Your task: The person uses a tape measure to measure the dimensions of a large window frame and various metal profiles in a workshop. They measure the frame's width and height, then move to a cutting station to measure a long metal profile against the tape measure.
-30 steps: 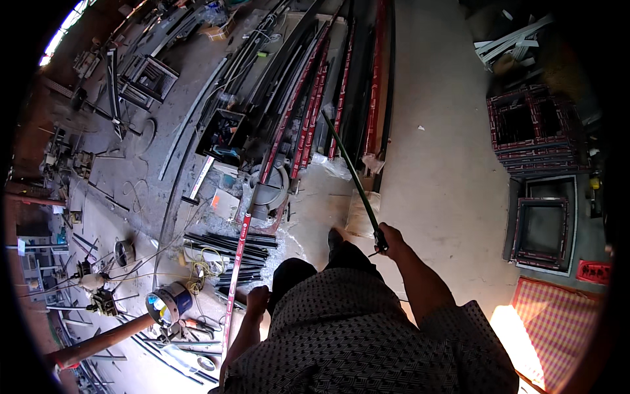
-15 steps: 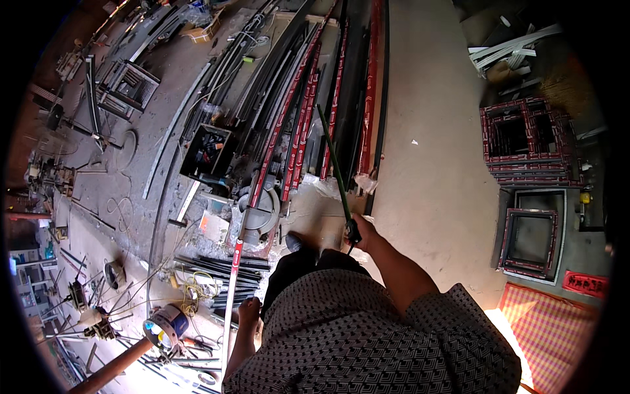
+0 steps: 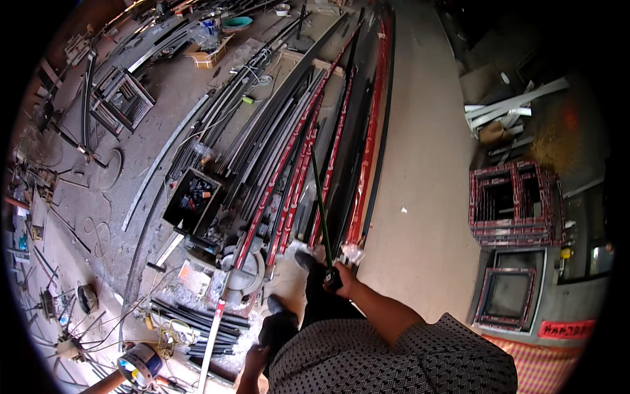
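Note:
My right hand [image 3: 345, 281] is wrapped round the dark case of a tape measure [image 3: 333, 279]. Its narrow green blade [image 3: 320, 203] sticks out stiffly ahead, over the long metal profiles on the floor. Low beside my left leg hangs my left hand [image 3: 256, 358]; its fingers are dim and partly turned away, and nothing shows in it. Left of that hand, a long profile with red and white wrapping [image 3: 216, 315] runs forward past a round grey machine base [image 3: 246, 274].
Red-wrapped profiles [image 3: 371, 138] lie lengthwise ahead. A black tool box [image 3: 191, 202], short dark bars [image 3: 210, 328] and a paint bucket [image 3: 140, 364] stand left. Stacked red-wrapped frames [image 3: 515, 203] and another frame [image 3: 505, 295] are at the right, past a bare floor strip [image 3: 420, 164].
My body has moved forward, with both feet and dark trouser legs now showing. My right hand, still gripping the tape measure, sits lower and further left in view; the left hand is lower too.

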Available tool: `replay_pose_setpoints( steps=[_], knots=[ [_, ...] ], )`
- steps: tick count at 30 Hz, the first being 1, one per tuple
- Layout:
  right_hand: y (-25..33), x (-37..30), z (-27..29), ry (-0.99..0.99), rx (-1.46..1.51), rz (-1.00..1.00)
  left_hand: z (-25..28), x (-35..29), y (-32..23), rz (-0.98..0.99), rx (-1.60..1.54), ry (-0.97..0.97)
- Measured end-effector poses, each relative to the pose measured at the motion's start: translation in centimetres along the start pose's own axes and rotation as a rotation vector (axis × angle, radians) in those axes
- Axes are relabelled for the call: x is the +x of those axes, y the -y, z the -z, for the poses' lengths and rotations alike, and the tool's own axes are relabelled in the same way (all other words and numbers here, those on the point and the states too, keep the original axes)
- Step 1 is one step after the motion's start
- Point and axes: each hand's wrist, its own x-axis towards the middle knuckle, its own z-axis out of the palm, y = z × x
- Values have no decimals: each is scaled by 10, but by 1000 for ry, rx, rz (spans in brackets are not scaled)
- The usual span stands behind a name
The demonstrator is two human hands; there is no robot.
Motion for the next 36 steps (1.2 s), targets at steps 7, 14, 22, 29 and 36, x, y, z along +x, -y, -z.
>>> replay_pose_setpoints(
  steps=[7,14,22,29,36],
  knots=[
    [82,83,-59,105,-45,-102,-68,2,-58,301,-13,17],
    [131,114,-85,76,-192,-76,-72,-26,-116,498,-247,271],
    [107,144,-105,18,-156,-63,-45,-60,-158,330,-511,750],
    [49,208,-105,-28,-191,-17,-77,100,-128,278,-754,260],
    [-22,282,-90,-46,-160,-22,-123,251,-68,321,-765,-22]
  ],
)
